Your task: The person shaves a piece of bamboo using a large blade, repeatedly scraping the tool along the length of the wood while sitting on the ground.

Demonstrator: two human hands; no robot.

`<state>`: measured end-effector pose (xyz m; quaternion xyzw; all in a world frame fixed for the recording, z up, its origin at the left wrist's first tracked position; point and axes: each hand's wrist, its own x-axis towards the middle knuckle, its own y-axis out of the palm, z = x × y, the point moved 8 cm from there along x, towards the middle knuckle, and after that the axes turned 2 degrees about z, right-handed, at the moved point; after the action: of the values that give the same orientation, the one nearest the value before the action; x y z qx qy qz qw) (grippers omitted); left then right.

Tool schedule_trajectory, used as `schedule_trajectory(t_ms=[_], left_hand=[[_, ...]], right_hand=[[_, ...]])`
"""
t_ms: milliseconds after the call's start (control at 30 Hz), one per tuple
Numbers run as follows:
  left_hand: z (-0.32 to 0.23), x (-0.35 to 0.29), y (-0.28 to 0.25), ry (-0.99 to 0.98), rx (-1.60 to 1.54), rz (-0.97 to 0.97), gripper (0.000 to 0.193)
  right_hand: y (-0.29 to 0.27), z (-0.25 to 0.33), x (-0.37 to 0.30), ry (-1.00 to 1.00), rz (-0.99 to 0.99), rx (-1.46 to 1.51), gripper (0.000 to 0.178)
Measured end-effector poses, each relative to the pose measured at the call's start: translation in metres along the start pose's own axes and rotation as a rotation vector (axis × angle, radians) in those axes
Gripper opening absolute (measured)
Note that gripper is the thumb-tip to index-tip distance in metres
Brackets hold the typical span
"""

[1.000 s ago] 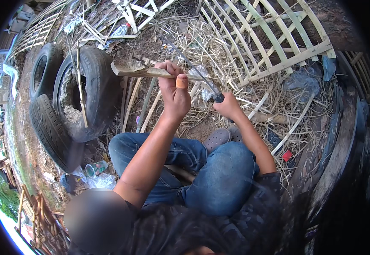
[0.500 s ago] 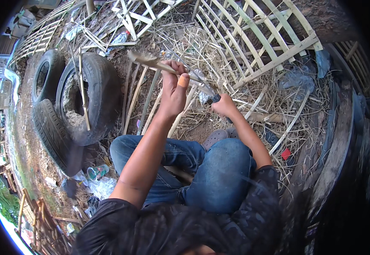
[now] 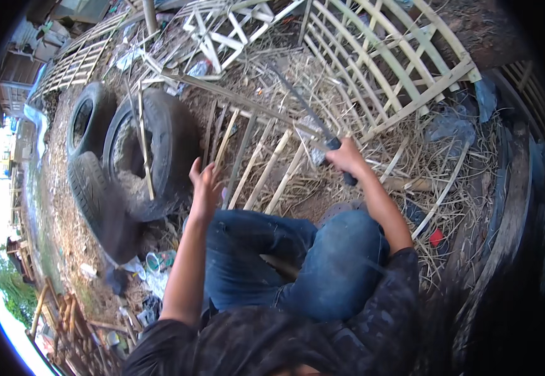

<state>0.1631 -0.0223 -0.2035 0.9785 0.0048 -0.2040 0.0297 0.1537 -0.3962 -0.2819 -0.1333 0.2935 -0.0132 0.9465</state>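
Knife [image 3: 301,102], long and slim in the blade, is gripped by its black handle in the right hand [image 3: 346,158], with the blade angled up and to the left, away from the body. The left hand [image 3: 203,191] is opened out, fingers spread, in front of the bent knees, pretty close to a row of bamboo slats [image 3: 267,171]. A long bamboo strip [image 3: 235,100] is seen slanting across above those slats, its right end right by the blade; whether they're touching can't be told, sorry. The ground on the right is littered with pale shavings [image 3: 467,188]. Old tyres [image 3: 175,138] are bunched on the left, and a lattice panel [image 3: 417,103] is seen at upper right.
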Motion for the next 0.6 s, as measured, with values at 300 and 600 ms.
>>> schedule_trajectory(t_ms=[300, 600], left_hand=[[0.039, 0.156, 0.004, 0.001, 0.282, 0.03, 0.059], [0.048, 0.273, 0.037, 0.5, 1.771, 0.196, 0.054]], right_hand=[[-0.06, -0.044, -0.055, -0.017, -0.133, 0.101, 0.013], [-0.076, -0.097, -0.124, 0.175, -0.084, 0.085, 0.011]])
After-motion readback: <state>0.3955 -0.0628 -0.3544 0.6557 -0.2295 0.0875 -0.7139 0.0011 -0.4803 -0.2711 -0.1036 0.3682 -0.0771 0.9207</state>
